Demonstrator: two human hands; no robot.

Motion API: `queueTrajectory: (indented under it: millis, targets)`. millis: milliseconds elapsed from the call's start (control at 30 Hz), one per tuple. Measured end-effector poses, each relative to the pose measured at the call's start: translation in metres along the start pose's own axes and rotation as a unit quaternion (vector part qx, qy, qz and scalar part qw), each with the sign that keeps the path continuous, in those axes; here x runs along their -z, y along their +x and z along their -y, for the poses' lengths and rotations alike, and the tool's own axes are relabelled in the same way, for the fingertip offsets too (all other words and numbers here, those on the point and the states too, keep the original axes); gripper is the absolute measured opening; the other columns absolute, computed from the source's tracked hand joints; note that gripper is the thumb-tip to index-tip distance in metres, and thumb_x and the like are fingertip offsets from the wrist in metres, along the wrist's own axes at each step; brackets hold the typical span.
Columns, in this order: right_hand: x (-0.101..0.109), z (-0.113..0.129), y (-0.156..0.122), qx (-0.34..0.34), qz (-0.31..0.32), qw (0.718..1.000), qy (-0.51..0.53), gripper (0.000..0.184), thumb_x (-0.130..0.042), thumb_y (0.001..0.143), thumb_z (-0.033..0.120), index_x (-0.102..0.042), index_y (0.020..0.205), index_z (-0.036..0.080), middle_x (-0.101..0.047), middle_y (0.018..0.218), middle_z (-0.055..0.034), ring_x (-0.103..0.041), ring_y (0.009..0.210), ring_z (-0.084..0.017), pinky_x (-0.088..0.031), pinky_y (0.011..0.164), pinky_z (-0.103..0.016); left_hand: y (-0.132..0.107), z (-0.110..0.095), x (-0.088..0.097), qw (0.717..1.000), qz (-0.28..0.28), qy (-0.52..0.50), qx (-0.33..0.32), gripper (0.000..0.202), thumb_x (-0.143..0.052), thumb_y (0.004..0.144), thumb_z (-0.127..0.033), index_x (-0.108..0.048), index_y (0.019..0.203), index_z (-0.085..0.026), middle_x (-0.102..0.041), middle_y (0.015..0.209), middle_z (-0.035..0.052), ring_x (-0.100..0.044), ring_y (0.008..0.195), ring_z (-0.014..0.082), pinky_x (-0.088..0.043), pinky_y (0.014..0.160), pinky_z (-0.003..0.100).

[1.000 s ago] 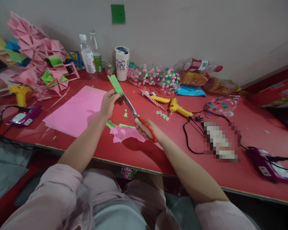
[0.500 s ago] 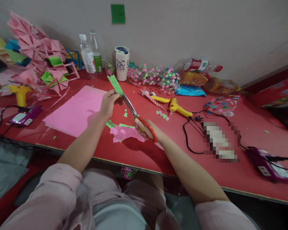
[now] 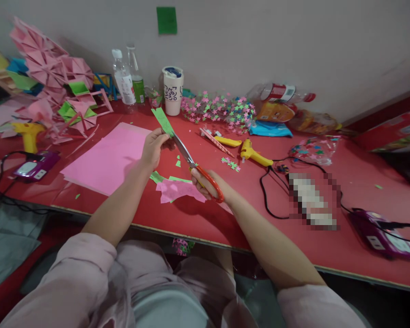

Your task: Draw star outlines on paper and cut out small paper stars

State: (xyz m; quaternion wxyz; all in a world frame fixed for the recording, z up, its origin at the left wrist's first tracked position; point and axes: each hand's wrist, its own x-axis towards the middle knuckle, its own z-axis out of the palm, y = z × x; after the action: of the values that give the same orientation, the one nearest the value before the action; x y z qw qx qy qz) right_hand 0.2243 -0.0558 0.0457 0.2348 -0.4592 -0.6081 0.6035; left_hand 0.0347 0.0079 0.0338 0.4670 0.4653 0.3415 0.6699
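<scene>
Nearest, below the table's edge, a cluster of pink and green stars point(image 3: 182, 246) is being partly covered by the person's lap. Above the red table point(image 3: 150, 214), orange-handled scissors point(image 3: 185, 153) are being gripped by the right hand point(image 3: 207, 184), its fingers being curled through and around the handles. Beneath the hands, a pink scrap point(image 3: 179, 190) is being borne by the table, with a green scrap point(image 3: 156, 177) being partly overlaid near it.

A little farther out, a green paper strip point(image 3: 162, 121) is being pinched between thumb and fingers by the left hand point(image 3: 153, 148), and is being held up at a slant over the table. Its lower end is being met by the scissors' tips; whether paper is being enclosed between the blades cannot be told. Pink sheets point(image 3: 104, 157) are being partly hidden by the left forearm. To the right, small loose stars point(image 3: 230, 164) are being left bare on the table, near a yellow glue gun point(image 3: 257, 155) and a pink striped stick point(image 3: 217, 143).

Toward the wall, a heap of stars point(image 3: 218, 110) is being flanked by a pale lidded cup point(image 3: 173, 95). Farthest, a green square point(image 3: 166, 20) is being displayed on the wall.
</scene>
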Motion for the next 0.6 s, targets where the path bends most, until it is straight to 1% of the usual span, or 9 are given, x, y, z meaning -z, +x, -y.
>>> queueTrajectory:
  millis: [133, 300, 500, 600]
  targets:
    - [0.0007, -0.0026, 0.0015, 0.000, -0.006, 1.000, 0.001, 0.046, -0.051, 0.081, 0.061, -0.041, 0.065, 0.020, -0.032, 0.037, 0.0104, -0.028, 0.028, -0.004, -0.026, 0.028, -0.017, -0.0001, 0.0000, -0.0004, 1.000, -0.005, 0.001, 0.004, 0.004, -0.055, 0.068, -0.021, -0.055, 0.065, -0.018, -0.056, 0.052, -0.0031, -0.054, 0.046, 0.0078, -0.044, 0.047, 0.020]
    - [-0.0025, -0.0074, 0.0044, 0.026, -0.026, 0.999, -0.009, 0.045, -0.049, 0.083, 0.061, -0.042, 0.066, 0.020, -0.032, 0.037, 0.0103, -0.029, 0.028, -0.004, -0.025, 0.028, -0.017, -0.0007, 0.0007, -0.0022, 1.000, -0.009, -0.003, 0.025, 0.014, -0.061, 0.069, -0.028, -0.052, 0.065, -0.018, -0.057, 0.055, -0.0025, -0.054, 0.047, 0.0074, -0.045, 0.048, 0.020]
    - [-0.0053, -0.0055, 0.0033, 0.028, -0.044, 0.998, -0.033, 0.042, -0.049, 0.085, 0.056, -0.039, 0.065, 0.021, -0.033, 0.039, 0.0095, -0.030, 0.028, -0.005, -0.024, 0.029, -0.019, -0.0003, -0.0004, -0.0032, 0.999, -0.015, -0.019, 0.042, 0.009, -0.058, 0.071, -0.023, -0.053, 0.065, -0.018, -0.058, 0.055, -0.0028, -0.052, 0.046, 0.0061, -0.043, 0.047, 0.019]
    - [-0.0050, -0.0036, 0.0020, 0.031, -0.045, 0.997, -0.047, 0.040, -0.049, 0.086, 0.054, -0.039, 0.066, 0.021, -0.033, 0.039, 0.0095, -0.031, 0.028, -0.005, -0.025, 0.030, -0.019, 0.0004, -0.0004, -0.0023, 0.999, -0.022, -0.021, 0.030, 0.009, -0.058, 0.071, -0.021, -0.052, 0.066, -0.018, -0.057, 0.054, -0.0037, -0.052, 0.045, 0.0059, -0.041, 0.045, 0.018]
